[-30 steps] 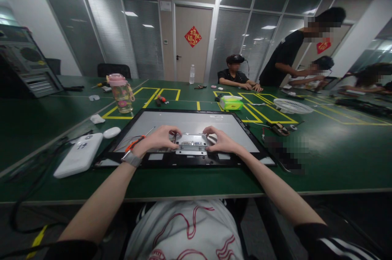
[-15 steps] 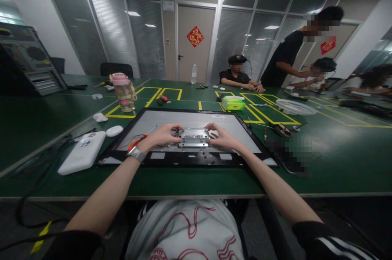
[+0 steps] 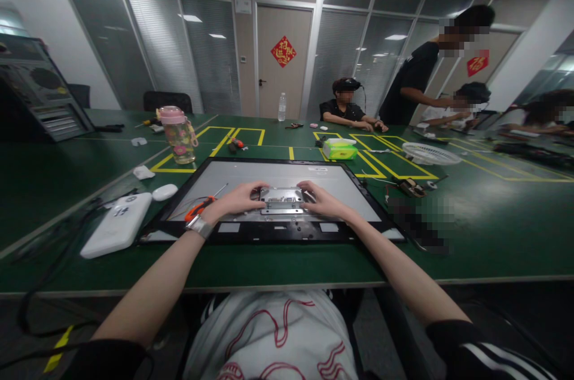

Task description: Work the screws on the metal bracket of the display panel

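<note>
While the left hand [image 3: 242, 198] and right hand [image 3: 326, 202] grip its opposite ends, I see the silvery rectangular metal bracket [image 3: 281, 194] midway between them, long axis crosswise, over the black-framed grey panel [image 3: 264, 172].

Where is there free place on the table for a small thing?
The table is bare right of the blurred dark object; also a strip between the black-framed panel and near edge. Crowded: left of the panel, with white slab and oval piece.

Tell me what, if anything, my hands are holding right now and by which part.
A silvery metal bracket: your left hand grips its left end, and your right hand its right end.
</note>
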The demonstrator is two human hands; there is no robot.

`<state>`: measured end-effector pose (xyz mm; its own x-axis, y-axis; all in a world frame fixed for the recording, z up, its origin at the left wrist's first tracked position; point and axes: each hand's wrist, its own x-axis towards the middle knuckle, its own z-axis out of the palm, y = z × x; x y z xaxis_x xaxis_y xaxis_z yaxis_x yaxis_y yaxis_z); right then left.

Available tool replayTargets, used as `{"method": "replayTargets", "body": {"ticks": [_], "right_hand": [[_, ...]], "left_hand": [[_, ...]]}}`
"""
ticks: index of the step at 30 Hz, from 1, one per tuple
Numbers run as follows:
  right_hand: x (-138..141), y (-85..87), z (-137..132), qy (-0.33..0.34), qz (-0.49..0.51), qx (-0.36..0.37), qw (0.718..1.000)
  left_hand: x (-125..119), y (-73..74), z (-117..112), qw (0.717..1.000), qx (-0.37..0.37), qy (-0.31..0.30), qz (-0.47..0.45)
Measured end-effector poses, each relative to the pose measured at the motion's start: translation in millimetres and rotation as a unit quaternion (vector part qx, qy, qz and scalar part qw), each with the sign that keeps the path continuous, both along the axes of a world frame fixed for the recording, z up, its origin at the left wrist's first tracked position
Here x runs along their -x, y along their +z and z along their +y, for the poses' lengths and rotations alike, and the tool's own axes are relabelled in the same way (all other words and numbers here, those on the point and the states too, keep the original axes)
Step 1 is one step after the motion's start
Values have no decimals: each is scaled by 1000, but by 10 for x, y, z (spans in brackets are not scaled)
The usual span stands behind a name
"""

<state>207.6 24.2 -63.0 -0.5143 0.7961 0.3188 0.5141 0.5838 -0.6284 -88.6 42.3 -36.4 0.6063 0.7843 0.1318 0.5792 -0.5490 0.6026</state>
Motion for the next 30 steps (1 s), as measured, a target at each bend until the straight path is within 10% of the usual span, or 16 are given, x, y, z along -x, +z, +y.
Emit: {"method": "replayTargets", "body": {"ticks": [11,30], "right_hand": [[-8,246,-251,12,43,62,997],[-8,178,-256,-7,4,3,1000]], "left_hand": [[84,115,-89,999,30,-21,-19],[42,85,-170,998,-47,-32,-23]]}}
